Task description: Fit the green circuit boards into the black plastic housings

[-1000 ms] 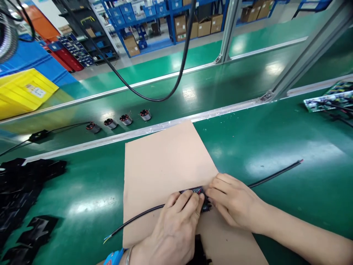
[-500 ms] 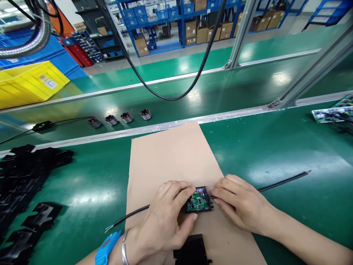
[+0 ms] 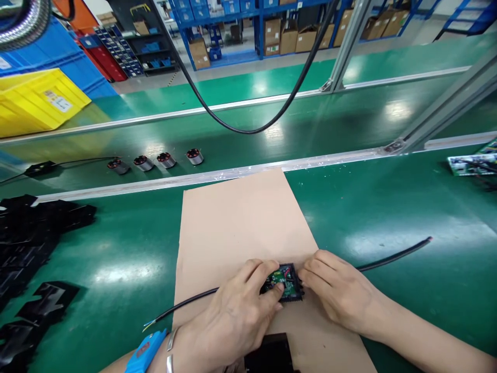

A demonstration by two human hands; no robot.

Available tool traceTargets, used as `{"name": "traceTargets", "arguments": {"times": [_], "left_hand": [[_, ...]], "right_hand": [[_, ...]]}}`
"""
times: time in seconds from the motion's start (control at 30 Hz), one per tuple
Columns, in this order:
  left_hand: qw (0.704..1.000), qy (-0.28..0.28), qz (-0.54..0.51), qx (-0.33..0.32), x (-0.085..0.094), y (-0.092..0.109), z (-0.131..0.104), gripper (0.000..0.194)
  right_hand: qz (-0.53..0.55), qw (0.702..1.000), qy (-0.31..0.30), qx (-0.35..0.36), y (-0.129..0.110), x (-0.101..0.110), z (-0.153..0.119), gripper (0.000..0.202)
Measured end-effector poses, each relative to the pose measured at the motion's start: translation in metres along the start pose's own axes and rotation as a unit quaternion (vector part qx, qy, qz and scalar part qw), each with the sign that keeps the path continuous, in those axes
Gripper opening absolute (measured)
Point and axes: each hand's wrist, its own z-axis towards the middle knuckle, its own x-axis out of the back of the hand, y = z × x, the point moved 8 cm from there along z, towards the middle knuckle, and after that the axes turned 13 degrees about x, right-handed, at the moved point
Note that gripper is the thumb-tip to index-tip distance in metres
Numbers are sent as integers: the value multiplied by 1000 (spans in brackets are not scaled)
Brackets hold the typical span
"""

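A green circuit board (image 3: 288,282) sits in a small black plastic housing on a sheet of cardboard (image 3: 233,223). My left hand (image 3: 248,305) grips the housing from the left, its thumb pressed on the board and its fingers along the far edge. At the housing's right side, my right hand (image 3: 337,290) pinches the black cable (image 3: 396,257) where it enters; the fingertips hide the joint. Another black cable (image 3: 186,302) with stripped coloured wire ends runs out to the left from under my left hand. A black plastic cover (image 3: 269,355) lies nearer me on the cardboard.
Many black plastic parts (image 3: 34,233) are heaped at the left. Several metal motor-like cylinders (image 3: 166,160) stand beyond the metal rail (image 3: 240,173). A yellow bin (image 3: 39,101) is at the back left, circuit boards (image 3: 473,163) at the far right. A thick black cable (image 3: 248,129) hangs ahead.
My left thumb has moved from the housing's near edge onto the board. My right fingers have closed in against the housing's right side. The camera view has shifted slightly.
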Motion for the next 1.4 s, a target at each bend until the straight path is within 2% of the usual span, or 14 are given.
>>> {"name": "traceTargets", "arguments": {"times": [0.13,0.3,0.43,0.5,0.57,0.67,0.73,0.9,1.17,1.3,1.4], "left_hand": [[1000,11,6,-4,-2,-1,-1,27],[999,-6,34,-9,-12,-1,-3,53],[999,-33,28,6,-13,-2,-1,59],[999,-38,-13,6,-6,-5,1,54],[996,-21,-87,11,9,-13,4,49],[982,34,-179,49,36,-38,7,42],[978,33,-191,75,43,-53,7,39],[984,-46,-142,93,29,-60,5,30],[988,-43,-100,109,18,-55,2,16],[988,-25,-120,92,20,-47,-2,37],[988,-11,-136,77,19,-41,-5,53]], "right_hand": [[13,1000,24,-4,0,4,0,28],[17,999,30,-15,0,5,-1,26],[12,999,18,-31,-1,4,0,24],[8,999,15,-37,-1,5,2,23],[3,999,18,-43,-1,8,2,22],[-1,998,32,-46,0,14,0,19],[4,998,38,-44,0,18,-2,19],[2,998,45,-54,4,23,-5,18],[20,997,-4,-75,7,21,-10,17],[0,998,22,-63,1,27,-7,19],[-48,995,88,8,-15,32,4,24]]}}
